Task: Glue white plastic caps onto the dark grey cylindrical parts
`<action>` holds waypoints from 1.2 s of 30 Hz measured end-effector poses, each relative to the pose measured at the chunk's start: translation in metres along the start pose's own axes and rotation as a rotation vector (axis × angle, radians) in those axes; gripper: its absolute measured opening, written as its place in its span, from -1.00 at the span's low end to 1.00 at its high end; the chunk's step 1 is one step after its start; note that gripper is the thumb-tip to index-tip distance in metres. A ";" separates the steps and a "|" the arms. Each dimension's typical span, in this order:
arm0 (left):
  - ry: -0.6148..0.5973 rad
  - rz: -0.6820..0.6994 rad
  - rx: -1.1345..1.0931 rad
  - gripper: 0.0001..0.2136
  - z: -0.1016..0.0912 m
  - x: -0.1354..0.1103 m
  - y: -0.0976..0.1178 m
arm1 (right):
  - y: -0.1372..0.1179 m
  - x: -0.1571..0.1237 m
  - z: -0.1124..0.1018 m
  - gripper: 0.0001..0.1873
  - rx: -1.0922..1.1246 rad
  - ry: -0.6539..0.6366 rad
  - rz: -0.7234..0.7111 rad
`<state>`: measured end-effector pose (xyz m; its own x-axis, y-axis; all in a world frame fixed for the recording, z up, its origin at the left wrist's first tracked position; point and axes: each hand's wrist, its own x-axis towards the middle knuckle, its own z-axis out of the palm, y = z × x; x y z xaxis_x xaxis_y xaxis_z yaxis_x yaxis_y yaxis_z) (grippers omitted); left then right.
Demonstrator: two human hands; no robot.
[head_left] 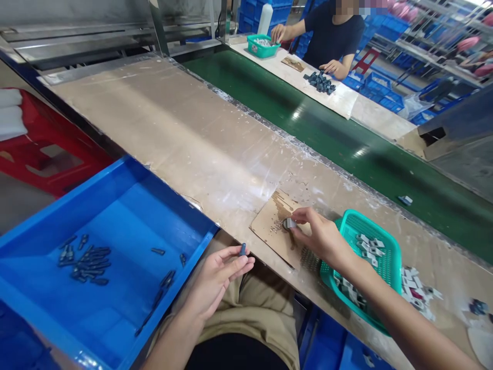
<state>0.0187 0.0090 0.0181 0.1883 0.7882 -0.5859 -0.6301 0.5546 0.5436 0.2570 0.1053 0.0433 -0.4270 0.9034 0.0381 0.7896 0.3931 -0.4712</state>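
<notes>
My left hand (219,277) is below the table edge over my lap, pinching a small dark grey part (243,250) between fingertips, next to the blue bin (181,205). My right hand (319,237) rests on a cardboard pad (269,226) on the table, its fingers closed on a small grey metal piece (288,223). Just right of that hand sits a teal basket (389,241) holding several small white-grey parts. The blue bin holds several dark grey parts (87,259) scattered on its floor.
A green conveyor belt (327,133) runs beyond the table, with one small part (405,200) on it. Across it another person sits with a teal basket (262,46) and a pile of dark parts (320,82). Loose white parts (418,288) lie right of my basket. A red stool (46,154) stands left.
</notes>
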 end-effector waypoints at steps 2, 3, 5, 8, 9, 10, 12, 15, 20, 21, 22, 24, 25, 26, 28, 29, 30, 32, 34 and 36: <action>-0.005 -0.042 -0.062 -0.73 0.002 -0.001 0.000 | -0.006 -0.004 -0.005 -0.80 0.090 0.059 0.027; -0.016 -0.073 -0.098 -0.73 0.004 -0.001 -0.001 | -0.011 -0.007 -0.008 -0.78 0.172 0.102 0.030; -0.055 -0.133 -0.169 -0.76 0.009 -0.002 -0.001 | -0.023 -0.016 -0.012 -0.76 0.387 0.185 0.017; -0.142 -0.185 -0.248 -0.78 0.021 -0.002 -0.003 | -0.046 -0.034 -0.014 -0.73 0.636 0.249 -0.036; -0.167 -0.198 -0.256 -0.77 0.025 -0.001 -0.003 | -0.053 -0.039 -0.015 -0.71 0.669 0.254 -0.051; -0.187 -0.207 -0.255 -0.76 0.029 -0.001 -0.004 | -0.060 -0.045 -0.015 -0.68 0.685 0.258 -0.065; -0.211 -0.221 -0.239 -0.72 0.037 -0.002 -0.006 | -0.070 -0.053 -0.015 -0.64 0.691 0.260 -0.089; -0.239 -0.229 -0.218 -0.66 0.044 -0.003 -0.007 | -0.078 -0.058 -0.016 -0.63 0.665 0.248 -0.129; -0.287 -0.212 -0.157 -0.66 0.049 -0.009 -0.007 | -0.079 -0.061 -0.016 -0.64 0.550 0.202 -0.098; -0.287 -0.198 -0.152 -0.68 0.049 -0.010 -0.006 | -0.079 -0.062 -0.016 -0.64 0.525 0.195 -0.087; -0.278 -0.184 -0.150 -0.70 0.049 -0.012 -0.005 | -0.079 -0.063 -0.016 -0.64 0.502 0.191 -0.082; -0.249 -0.158 -0.139 -0.74 0.050 -0.014 -0.003 | -0.080 -0.063 -0.018 -0.64 0.465 0.179 -0.089; -0.238 -0.152 -0.127 -0.75 0.050 -0.015 -0.001 | -0.080 -0.063 -0.019 -0.64 0.455 0.169 -0.100; -0.232 -0.148 -0.113 -0.75 0.051 -0.016 0.000 | -0.080 -0.063 -0.020 -0.64 0.448 0.157 -0.113; -0.232 -0.141 -0.089 -0.75 0.051 -0.017 0.002 | -0.081 -0.063 -0.021 -0.63 0.443 0.135 -0.130; -0.230 -0.135 -0.083 -0.75 0.051 -0.016 0.002 | -0.081 -0.063 -0.022 -0.62 0.444 0.133 -0.133; -0.224 -0.129 -0.083 -0.76 0.052 -0.016 0.002 | -0.082 -0.063 -0.021 -0.62 0.448 0.137 -0.132; -0.210 -0.100 -0.107 -0.77 0.053 -0.014 0.000 | -0.082 -0.063 -0.019 -0.62 0.471 0.164 -0.120; -0.206 -0.057 -0.153 -0.76 0.055 -0.012 -0.005 | -0.083 -0.063 -0.017 -0.63 0.511 0.222 -0.096; -0.202 0.010 -0.193 -0.75 0.057 -0.009 -0.009 | -0.085 -0.062 -0.016 -0.63 0.574 0.311 -0.073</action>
<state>0.0655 0.0115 0.0524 0.3155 0.8413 -0.4390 -0.7608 0.5007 0.4128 0.2235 0.0182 0.0953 -0.2553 0.9193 0.2996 0.3662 0.3787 -0.8500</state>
